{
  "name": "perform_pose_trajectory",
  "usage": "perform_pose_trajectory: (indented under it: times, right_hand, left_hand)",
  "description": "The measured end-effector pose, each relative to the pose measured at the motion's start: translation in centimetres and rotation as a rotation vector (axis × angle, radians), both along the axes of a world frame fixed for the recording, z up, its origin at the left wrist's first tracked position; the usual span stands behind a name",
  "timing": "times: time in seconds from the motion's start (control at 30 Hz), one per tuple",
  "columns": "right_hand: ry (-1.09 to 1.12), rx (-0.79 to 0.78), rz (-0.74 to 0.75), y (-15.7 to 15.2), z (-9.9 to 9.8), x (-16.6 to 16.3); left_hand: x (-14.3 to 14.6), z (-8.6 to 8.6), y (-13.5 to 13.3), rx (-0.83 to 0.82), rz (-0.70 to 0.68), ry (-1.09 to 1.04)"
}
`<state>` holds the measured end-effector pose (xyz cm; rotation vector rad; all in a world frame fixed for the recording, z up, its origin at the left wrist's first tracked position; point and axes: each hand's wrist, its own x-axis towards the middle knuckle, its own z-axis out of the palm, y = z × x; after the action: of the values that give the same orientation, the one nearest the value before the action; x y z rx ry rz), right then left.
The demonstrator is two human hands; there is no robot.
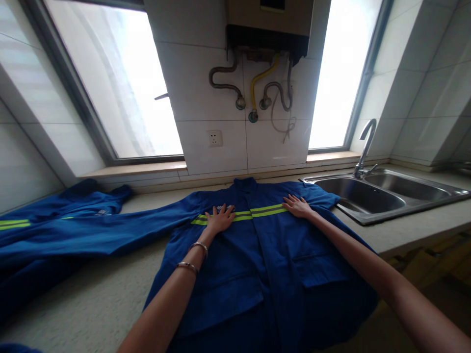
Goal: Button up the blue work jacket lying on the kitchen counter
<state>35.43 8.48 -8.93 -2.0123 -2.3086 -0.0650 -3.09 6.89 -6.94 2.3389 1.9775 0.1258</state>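
Observation:
A blue work jacket (272, 245) with a yellow-green reflective stripe across the chest lies spread front side up on the countertop, its collar toward the wall. My left hand (220, 219) rests flat on the chest at the left, fingers spread, partly covering white lettering. On the other side of the chest, my right hand (297, 206) lies flat with fingers apart at the stripe's right end. One sleeve stretches out to the left; the other reaches the sink's edge. The jacket's lower part hangs toward me past the counter's front edge.
More blue clothing (73, 201) with a similar stripe lies at the left. A double steel sink (353, 211) with a faucet (365, 147) is set into the countertop (110, 284) at the right. A water heater (270, 24) with pipes hangs on the tiled wall between two windows.

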Motion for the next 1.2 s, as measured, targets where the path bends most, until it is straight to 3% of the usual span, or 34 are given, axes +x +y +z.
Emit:
perform_pose_trajectory:
  times: [0.3,0.6,0.87,1.2]
  right_hand:
    - [0.009,0.01,-0.032,1.9,0.0,-0.7]
    - [0.024,0.025,-0.031,1.3,-0.1,-0.8]
    - [0.029,0.016,-0.039,1.4,0.0,-0.7]
    - [0.049,-0.038,-0.03,1.7,0.5,-0.6]
  left_hand:
    - [0.1,0.2,1.9,0.016,-0.018,0.037]
    - [-0.1,-0.2,1.4,0.055,-0.056,0.039]
    - [-0.3,-0.3,1.7,0.126,0.011,-0.076]
    - [0.1,-0.1,1.3,0.064,-0.028,-0.02]
